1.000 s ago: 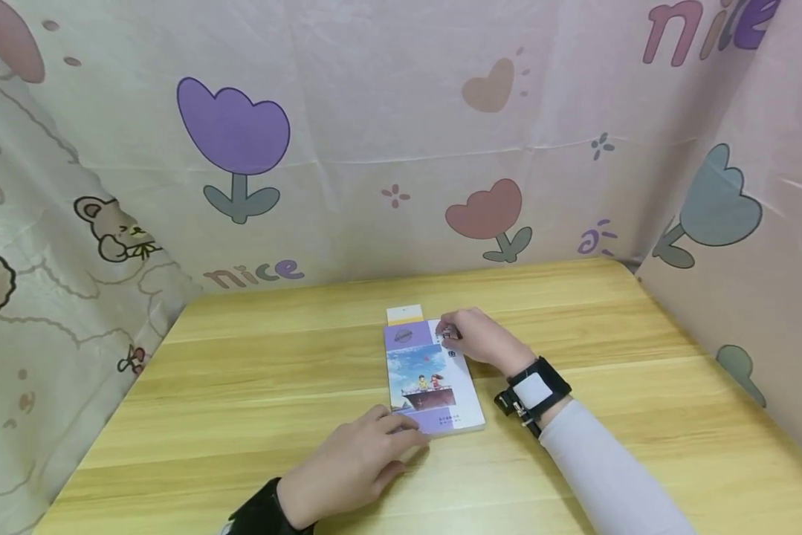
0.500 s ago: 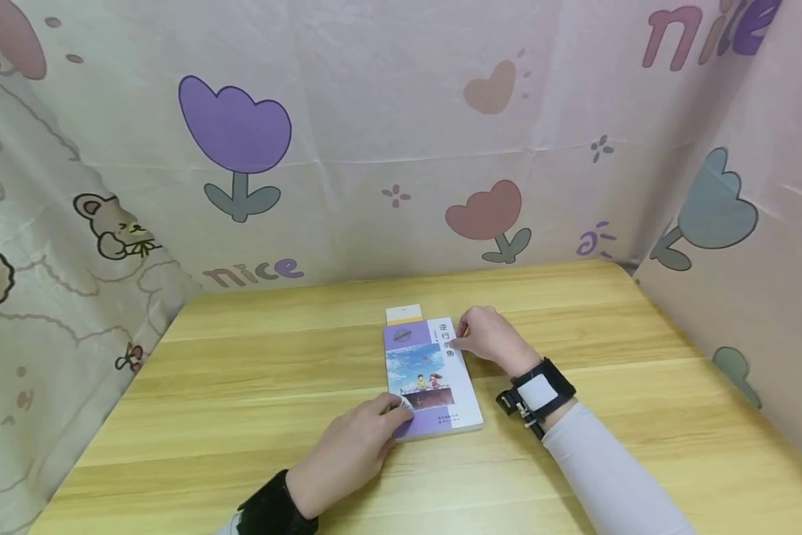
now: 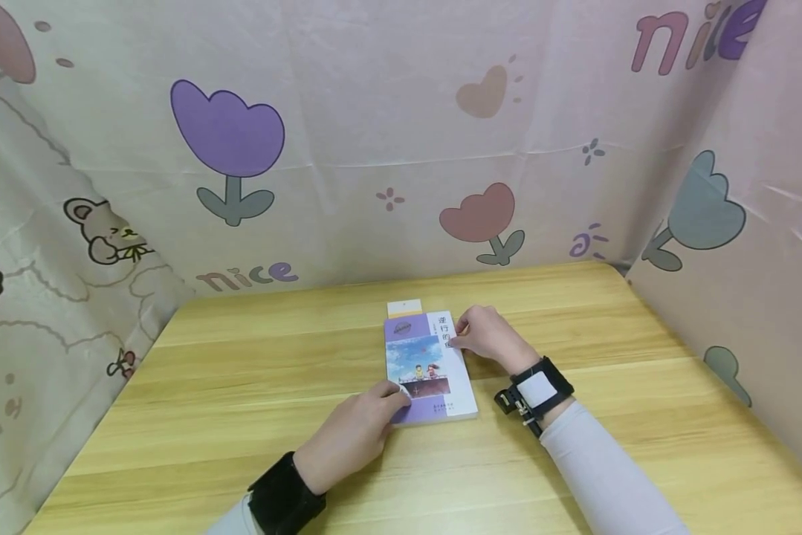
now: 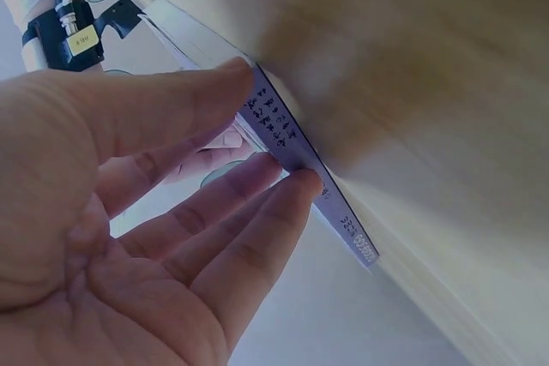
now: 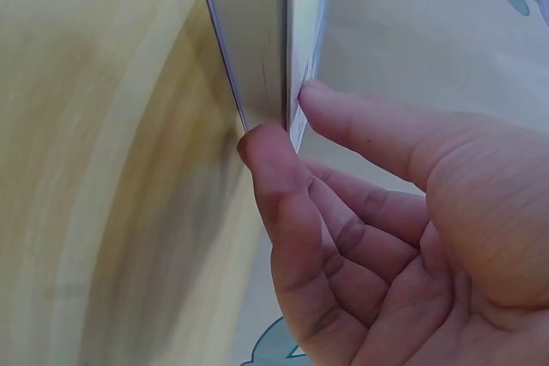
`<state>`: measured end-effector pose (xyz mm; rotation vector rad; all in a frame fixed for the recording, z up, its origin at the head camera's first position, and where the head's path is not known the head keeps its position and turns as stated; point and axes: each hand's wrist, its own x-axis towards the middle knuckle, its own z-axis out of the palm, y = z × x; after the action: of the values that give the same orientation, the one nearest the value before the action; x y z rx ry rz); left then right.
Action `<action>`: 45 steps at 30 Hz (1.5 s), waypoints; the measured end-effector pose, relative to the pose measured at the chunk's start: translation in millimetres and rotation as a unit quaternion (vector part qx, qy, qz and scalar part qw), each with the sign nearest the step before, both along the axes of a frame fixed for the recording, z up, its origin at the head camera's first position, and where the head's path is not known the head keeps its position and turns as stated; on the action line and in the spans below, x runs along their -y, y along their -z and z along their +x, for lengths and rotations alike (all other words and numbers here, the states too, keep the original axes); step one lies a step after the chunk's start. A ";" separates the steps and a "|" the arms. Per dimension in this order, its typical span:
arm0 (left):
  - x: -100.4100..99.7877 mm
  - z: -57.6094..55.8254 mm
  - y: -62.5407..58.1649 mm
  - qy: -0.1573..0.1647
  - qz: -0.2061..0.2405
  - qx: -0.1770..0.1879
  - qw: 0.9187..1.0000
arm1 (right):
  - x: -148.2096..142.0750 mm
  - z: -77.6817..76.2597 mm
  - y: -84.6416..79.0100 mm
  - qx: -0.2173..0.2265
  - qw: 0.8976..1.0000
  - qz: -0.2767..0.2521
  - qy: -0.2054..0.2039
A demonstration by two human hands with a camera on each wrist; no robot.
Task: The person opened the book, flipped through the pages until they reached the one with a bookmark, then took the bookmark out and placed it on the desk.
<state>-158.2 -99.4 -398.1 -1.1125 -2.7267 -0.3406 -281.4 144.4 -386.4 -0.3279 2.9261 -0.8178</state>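
Note:
A paperback book (image 3: 434, 364) with a purple and white cover, picturing two small figures under a blue sky, lies on the wooden table. From its top edge sticks out a white card (image 3: 403, 305) with a yellow stripe. My left hand (image 3: 357, 420) grips the book's lower left side. In the left wrist view, its thumb and fingertips hold either side of the purple printed spine (image 4: 283, 126). At the upper right edge, my right hand (image 3: 494, 338) pinches the book. The right wrist view has the thumb on the cover and a finger at the page edges (image 5: 249, 23).
The wooden table (image 3: 240, 371) extends around the book on all sides. Behind it hangs a pale curtain (image 3: 347, 111) printed with flowers, hearts and letters, and similar cloth covers both sides. Each wrist wears a black strap (image 3: 287, 494).
My left hand has gone from the book's bottom corner to gripping its lower left side. My right hand has drawn off the cover to the right edge. The book's near end has moved slightly away.

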 end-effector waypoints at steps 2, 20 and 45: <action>-0.9 -1.7 -0.2 0.000 0.002 0.005 1.000 | -0.4 -0.7 0.1 0.004 1.000 -0.004 0.003; 2.2 -5.1 -2.9 -0.001 -0.013 0.018 1.000 | 2.1 -5.3 4.0 0.016 1.000 -0.023 0.009; 1.2 -7.4 -8.4 -0.001 -0.002 -0.034 0.999 | -8.4 -1.4 -17.8 -0.042 0.997 -0.058 -0.024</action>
<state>-165.6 -100.6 -389.7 -1.1027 -2.6695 -0.2925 -282.8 152.8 -368.7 -0.4502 2.9410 -0.9937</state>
